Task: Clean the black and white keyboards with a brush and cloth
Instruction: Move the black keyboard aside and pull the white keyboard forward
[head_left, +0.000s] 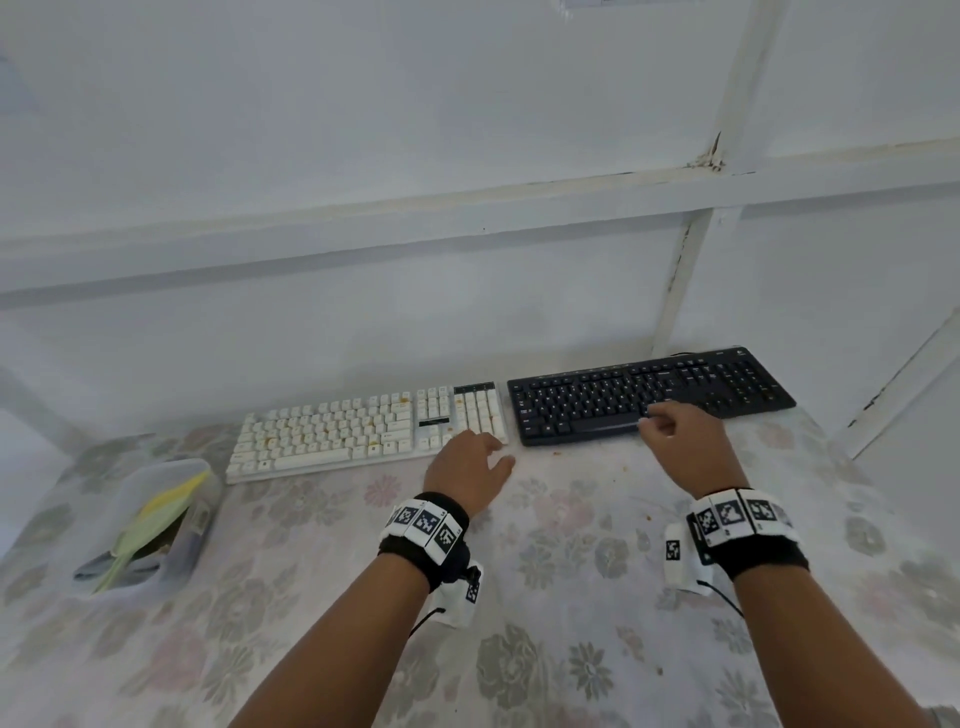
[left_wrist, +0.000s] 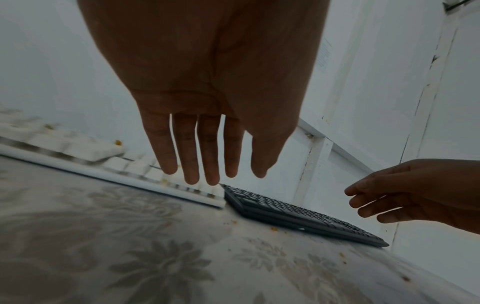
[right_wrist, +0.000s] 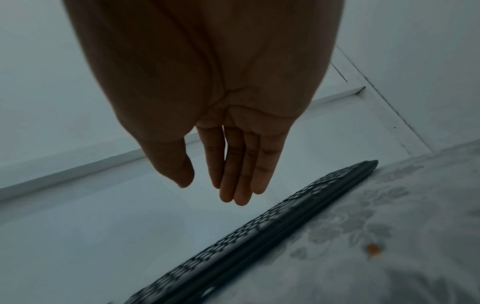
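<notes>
Task's barely begun: your left hand (head_left: 467, 467) and right hand (head_left: 685, 441) are both empty w/ fingers loosely spread, hovering at the near edges of the crumb-speckled white plastic keyboard (head_left: 363, 431) (left) and black plastic keyboard (head_left: 649, 395) (right), side by side at the far edge of the floral tablecloth (head_left: 571, 597). No brush or cloth in hand yet; the clear plastic tub (head_left: 156, 525) at near left prob. holds them, can't confirm. Both boards still need brushing + wiping, and crumbs dot the cloth too.

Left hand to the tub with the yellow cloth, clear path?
Probably yes. The left hand is open and holds nothing, and the tub sits to its left on the bare tablecloth, in front of the white keyboard.
</notes>
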